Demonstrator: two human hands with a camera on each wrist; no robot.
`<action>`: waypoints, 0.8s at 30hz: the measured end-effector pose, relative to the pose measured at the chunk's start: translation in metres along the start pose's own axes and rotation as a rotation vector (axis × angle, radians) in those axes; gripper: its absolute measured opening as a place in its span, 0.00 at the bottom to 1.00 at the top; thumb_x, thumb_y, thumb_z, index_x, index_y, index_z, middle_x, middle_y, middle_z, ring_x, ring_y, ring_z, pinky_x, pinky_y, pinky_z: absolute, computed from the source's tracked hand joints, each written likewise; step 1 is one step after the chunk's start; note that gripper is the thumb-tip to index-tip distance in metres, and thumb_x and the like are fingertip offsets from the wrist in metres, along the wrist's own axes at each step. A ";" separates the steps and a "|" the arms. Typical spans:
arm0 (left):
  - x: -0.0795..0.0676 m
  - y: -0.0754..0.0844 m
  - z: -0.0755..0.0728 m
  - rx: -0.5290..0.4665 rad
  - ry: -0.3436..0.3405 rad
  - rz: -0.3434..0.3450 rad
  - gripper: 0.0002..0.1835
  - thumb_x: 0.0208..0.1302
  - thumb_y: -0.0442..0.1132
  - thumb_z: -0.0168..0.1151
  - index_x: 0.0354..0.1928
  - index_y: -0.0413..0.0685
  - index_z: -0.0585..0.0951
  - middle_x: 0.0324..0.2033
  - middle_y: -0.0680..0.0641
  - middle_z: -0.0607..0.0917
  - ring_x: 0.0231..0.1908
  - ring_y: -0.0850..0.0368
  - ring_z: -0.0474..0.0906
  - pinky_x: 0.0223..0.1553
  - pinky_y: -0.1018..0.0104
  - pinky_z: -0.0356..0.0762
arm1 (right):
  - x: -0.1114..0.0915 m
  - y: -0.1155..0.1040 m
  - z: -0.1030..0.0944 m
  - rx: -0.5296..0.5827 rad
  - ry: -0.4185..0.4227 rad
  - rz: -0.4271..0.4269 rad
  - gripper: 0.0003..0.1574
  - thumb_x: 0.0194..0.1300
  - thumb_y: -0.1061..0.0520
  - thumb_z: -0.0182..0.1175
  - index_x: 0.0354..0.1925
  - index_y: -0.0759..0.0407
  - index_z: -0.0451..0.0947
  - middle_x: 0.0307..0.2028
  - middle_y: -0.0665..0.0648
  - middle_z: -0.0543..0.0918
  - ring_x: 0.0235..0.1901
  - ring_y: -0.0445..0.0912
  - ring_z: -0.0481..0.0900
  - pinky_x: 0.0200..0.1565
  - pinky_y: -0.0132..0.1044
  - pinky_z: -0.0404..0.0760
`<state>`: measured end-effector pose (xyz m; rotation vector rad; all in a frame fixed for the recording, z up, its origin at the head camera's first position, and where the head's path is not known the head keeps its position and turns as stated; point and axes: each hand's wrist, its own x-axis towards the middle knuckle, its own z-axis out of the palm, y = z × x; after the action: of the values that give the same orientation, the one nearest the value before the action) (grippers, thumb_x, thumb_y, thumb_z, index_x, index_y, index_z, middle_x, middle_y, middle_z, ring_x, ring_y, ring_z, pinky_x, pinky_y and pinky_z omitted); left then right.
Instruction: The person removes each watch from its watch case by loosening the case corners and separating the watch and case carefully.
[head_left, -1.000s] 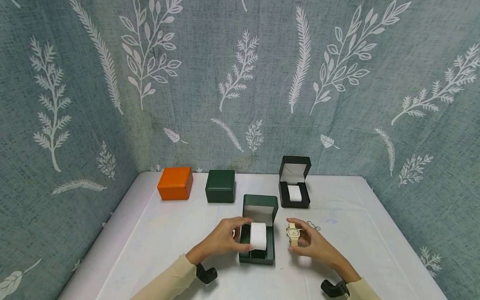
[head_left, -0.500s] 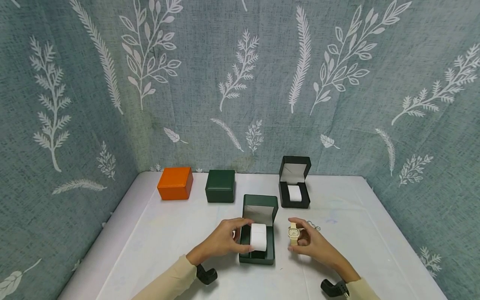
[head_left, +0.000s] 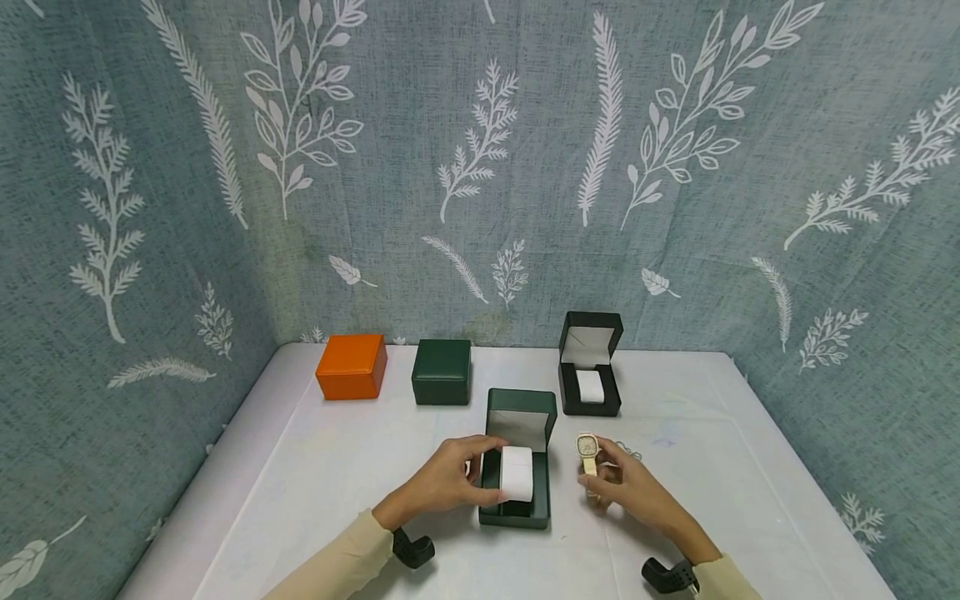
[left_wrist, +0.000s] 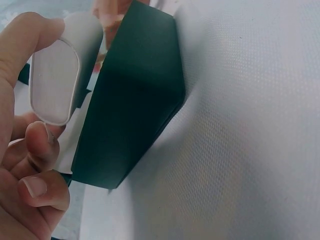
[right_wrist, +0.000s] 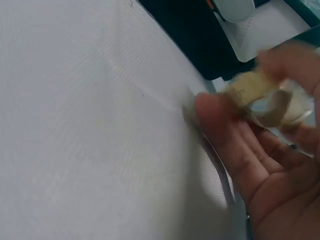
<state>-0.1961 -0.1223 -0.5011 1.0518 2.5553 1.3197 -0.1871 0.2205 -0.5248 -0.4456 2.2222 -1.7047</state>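
Note:
My left hand (head_left: 450, 473) pinches a white watch cushion (head_left: 516, 475) between thumb and fingers, over the open green watch box (head_left: 522, 402). In the left wrist view the cushion's rounded end (left_wrist: 54, 82) shows beside the outer wall of the green box (left_wrist: 135, 95). To the right of that box, my right hand (head_left: 633, 483) holds a pale gold wristwatch (head_left: 587, 447), its squarish face turned upward and its strap hanging below. The right wrist view shows the wristwatch (right_wrist: 250, 89) blurred, with the strap forming a loop between the fingers.
Along the back of the white table (head_left: 337, 467) stand a closed orange box (head_left: 351, 368) and a closed green box (head_left: 441, 372). An open black watch box (head_left: 590, 321) with its own white cushion is behind my right hand. A thin chain (head_left: 627, 451) lies partly hidden by that hand.
The wristwatch has turned in my right hand: its face now sits higher, above the thumb, and the strap hangs down. My left hand and the cushion stay put.

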 end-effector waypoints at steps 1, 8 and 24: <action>0.000 0.000 0.000 0.002 0.000 0.001 0.35 0.56 0.52 0.80 0.65 0.51 0.80 0.44 0.50 0.84 0.25 0.68 0.70 0.25 0.74 0.68 | 0.000 0.001 0.000 0.026 0.001 0.009 0.50 0.69 0.56 0.69 0.77 0.67 0.53 0.50 0.66 0.75 0.37 0.48 0.82 0.36 0.46 0.86; 0.001 -0.001 0.000 0.011 0.001 0.004 0.35 0.56 0.52 0.80 0.65 0.51 0.80 0.45 0.54 0.84 0.25 0.69 0.70 0.25 0.74 0.69 | -0.002 0.005 -0.002 0.112 0.028 0.082 0.49 0.70 0.56 0.68 0.77 0.69 0.54 0.46 0.67 0.76 0.34 0.52 0.84 0.37 0.51 0.86; 0.000 -0.001 0.001 -0.002 -0.005 -0.002 0.35 0.57 0.53 0.79 0.65 0.51 0.80 0.44 0.55 0.83 0.25 0.69 0.70 0.25 0.74 0.69 | -0.006 0.001 -0.001 0.132 0.069 0.152 0.46 0.73 0.51 0.66 0.77 0.60 0.54 0.35 0.66 0.84 0.24 0.55 0.85 0.30 0.53 0.86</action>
<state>-0.1963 -0.1220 -0.5022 1.0504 2.5502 1.3172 -0.1824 0.2241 -0.5257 -0.1842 2.1140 -1.7962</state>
